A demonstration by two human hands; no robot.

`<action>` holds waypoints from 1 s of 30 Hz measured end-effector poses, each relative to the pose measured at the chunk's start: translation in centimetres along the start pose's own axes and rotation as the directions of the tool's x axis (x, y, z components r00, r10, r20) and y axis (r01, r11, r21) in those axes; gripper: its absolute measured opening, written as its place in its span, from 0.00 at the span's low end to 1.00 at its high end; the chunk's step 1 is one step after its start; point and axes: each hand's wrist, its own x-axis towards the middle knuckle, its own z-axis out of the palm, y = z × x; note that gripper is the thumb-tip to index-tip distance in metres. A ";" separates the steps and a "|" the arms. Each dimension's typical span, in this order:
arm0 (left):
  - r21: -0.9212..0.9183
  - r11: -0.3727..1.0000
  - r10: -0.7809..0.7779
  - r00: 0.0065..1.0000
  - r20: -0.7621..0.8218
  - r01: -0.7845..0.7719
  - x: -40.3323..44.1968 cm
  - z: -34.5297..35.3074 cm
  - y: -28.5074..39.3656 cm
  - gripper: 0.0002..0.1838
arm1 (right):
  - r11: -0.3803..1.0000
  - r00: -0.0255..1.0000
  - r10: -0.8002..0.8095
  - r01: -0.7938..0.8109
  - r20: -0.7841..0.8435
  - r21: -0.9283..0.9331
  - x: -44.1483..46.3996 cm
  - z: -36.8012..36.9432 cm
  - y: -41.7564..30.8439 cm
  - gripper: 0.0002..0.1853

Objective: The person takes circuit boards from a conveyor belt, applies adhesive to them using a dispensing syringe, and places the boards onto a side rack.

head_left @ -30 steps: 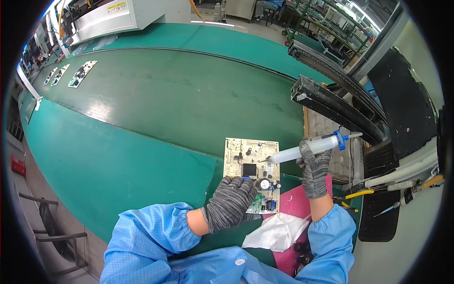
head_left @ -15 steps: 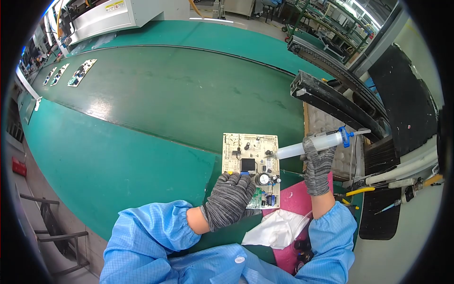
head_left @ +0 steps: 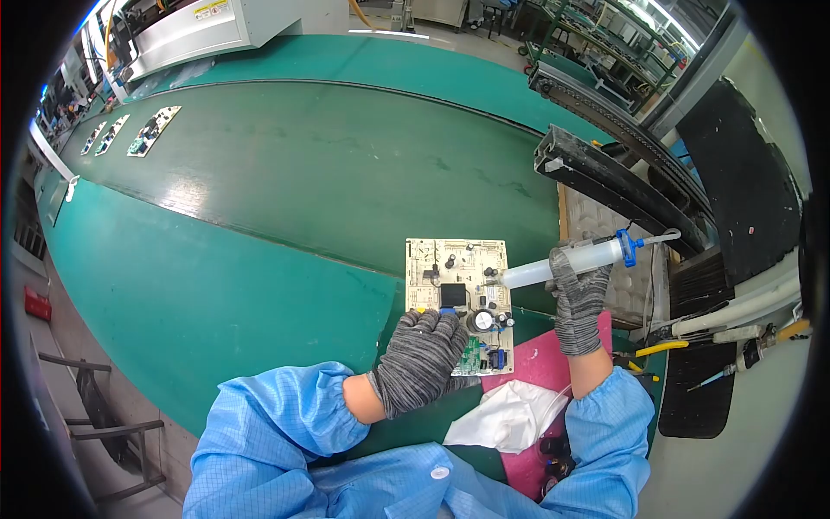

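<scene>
My left hand (head_left: 419,359), in a grey knitted glove, grips the lower left edge of a cream circuit board (head_left: 424,294). Its fingertips lie on the board's face beside a black square component (head_left: 453,295); the thumb's hold is partly hidden. In my right hand (head_left: 578,298), gloved alike, is a translucent dispensing syringe (head_left: 532,273) with a blue clamp (head_left: 628,248) and a hose at its back end. The syringe slants left, its front end over the right part of the board near small black capacitors; whether the tip touches cannot be made out.
A white cloth (head_left: 501,417) lies on a pink mat (head_left: 540,355) near my body. Several more circuit boards (head_left: 154,131) rest at the far left of the green conveyor belt (head_left: 328,164). Black metal rails (head_left: 618,186) and a hanging tool (head_left: 722,374) stand to the right.
The board and my left hand sit very slightly higher in view, with a small shift of the whole view. Both hands keep their holds, and the syringe stays over the board's right side.
</scene>
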 end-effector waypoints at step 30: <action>0.038 0.999 0.010 1.000 -0.026 -0.009 0.0 0.5 0.0 0.34 | 0.998 0.999 0.032 -0.033 0.014 0.054 0.0 -0.2 0.8 0.22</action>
